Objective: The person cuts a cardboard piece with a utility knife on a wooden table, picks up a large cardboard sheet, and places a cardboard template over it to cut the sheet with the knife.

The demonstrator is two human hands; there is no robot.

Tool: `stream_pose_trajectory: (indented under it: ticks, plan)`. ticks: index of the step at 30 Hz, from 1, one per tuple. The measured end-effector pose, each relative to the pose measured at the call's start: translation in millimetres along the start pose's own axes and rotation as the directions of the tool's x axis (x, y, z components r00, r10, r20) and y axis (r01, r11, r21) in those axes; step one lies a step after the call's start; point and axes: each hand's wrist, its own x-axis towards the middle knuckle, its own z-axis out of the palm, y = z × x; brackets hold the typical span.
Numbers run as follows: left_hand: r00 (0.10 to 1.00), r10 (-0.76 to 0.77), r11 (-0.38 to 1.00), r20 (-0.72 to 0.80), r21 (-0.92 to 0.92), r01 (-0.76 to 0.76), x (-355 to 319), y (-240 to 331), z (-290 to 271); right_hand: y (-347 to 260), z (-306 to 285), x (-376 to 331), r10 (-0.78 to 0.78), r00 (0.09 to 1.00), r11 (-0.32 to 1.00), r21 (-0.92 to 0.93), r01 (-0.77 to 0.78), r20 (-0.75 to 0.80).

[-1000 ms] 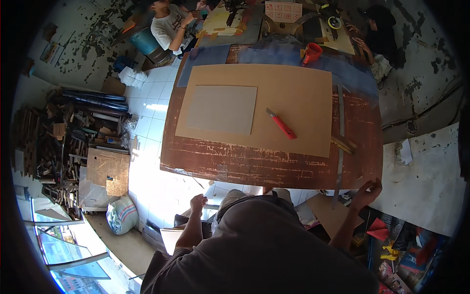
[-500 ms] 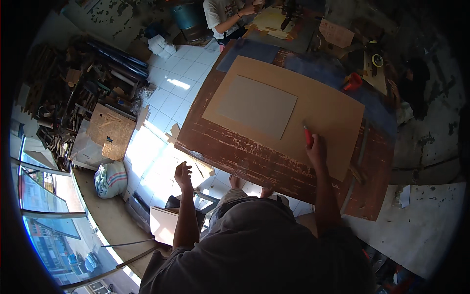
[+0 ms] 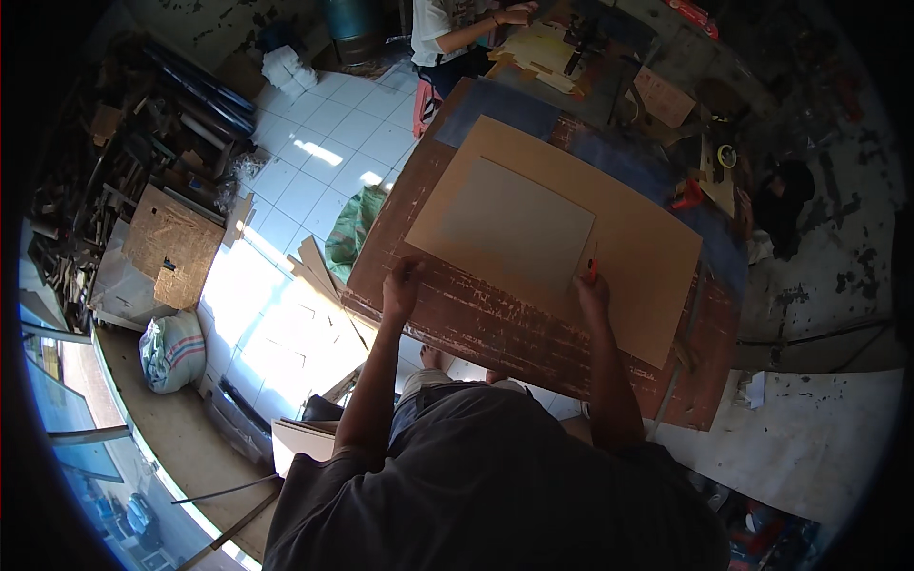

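Note:
My right hand (image 3: 592, 297) is closed around a red utility knife (image 3: 592, 270), over the right edge of a grey board (image 3: 519, 221). That board lies flat on a larger brown sheet of cardboard (image 3: 647, 257), whose near side borders bare wood. My left hand (image 3: 402, 284) hovers by the table's left front edge, just below the sheet's near left corner. Its fingers are curled and I see nothing in them; whether they touch the table cannot be made out. Both sheets rest on a worn reddish-brown wooden table (image 3: 457, 305).
Across the table's far end a co-worker's arm (image 3: 466, 36) reaches over yellowish sheets (image 3: 543, 57). A red tape dispenser (image 3: 687, 194) stands beyond the cardboard. On the floor at left are a green sack (image 3: 354, 233), wood scraps and a white sack (image 3: 173, 352). A metal straightedge (image 3: 678, 366) lies at right.
My left hand has risen from beside the table to its front edge near the cardboard corner. My right hand has brought the knife left to the grey board's edge. The view has shifted.

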Motion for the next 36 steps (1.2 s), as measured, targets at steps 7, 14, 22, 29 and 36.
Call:
stream_pose_trajectory:
  ticks: [7, 14, 22, 29, 36]
  plan:
    - [0.982, 0.171, 0.973, 0.084, 0.143, -0.181, 98.3, -19.8, 37.6, 2.9, 43.3, 0.6, -0.014, 0.982, 0.997, -0.076, -0.001, -0.190]
    - [0.983, 0.162, 0.975, 0.091, 0.141, -0.173, 105.9, -18.9, 49.9, 14.1, 47.7, -8.4, 0.194, 0.959, 0.979, 0.098, -0.177, -0.206]
    - [0.962, 0.252, 0.858, 0.102, 0.435, -0.271, 108.2, -17.5, -8.9, 46.6, 1.1, -43.9, 0.036, 0.941, 0.997, -0.048, -0.055, -0.337]
    - [0.958, 0.173, 0.804, 0.227, 0.529, -0.271, 122.1, -22.2, -12.9, 89.5, -70.7, -45.2, -0.117, 0.839, 0.879, -0.448, -0.162, -0.532]
    - [0.965, 0.207, 0.836, 0.158, 0.484, -0.259, 124.6, -24.9, 3.0, 86.6, -64.4, -58.3, -0.268, 0.770, 0.924, -0.381, 0.035, -0.579]
